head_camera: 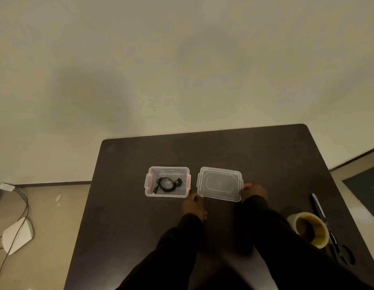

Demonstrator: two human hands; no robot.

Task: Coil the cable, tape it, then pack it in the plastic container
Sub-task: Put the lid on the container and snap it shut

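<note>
The black cable (165,184) is wound into a small loose coil, with a plug end poking out at its lower left and a chunkier dark end at its right; a pale glint across the loops may be tape, but it is too small to be sure. It lies on the floor of the clear plastic container (149,191), which stands open near the middle of the dark table (127,216) and has red clips on both short sides. Just to its right lies the clear lid (220,183), flat and apart from the box. The left hand (193,206) pinches the lid's near left corner, the right hand (254,190) grips its near right corner; dark sleeves hide both wrists. By the table's right edge stand a tape roll (310,228) and scissors (336,245), blurred and partly cut off by the arm
</note>
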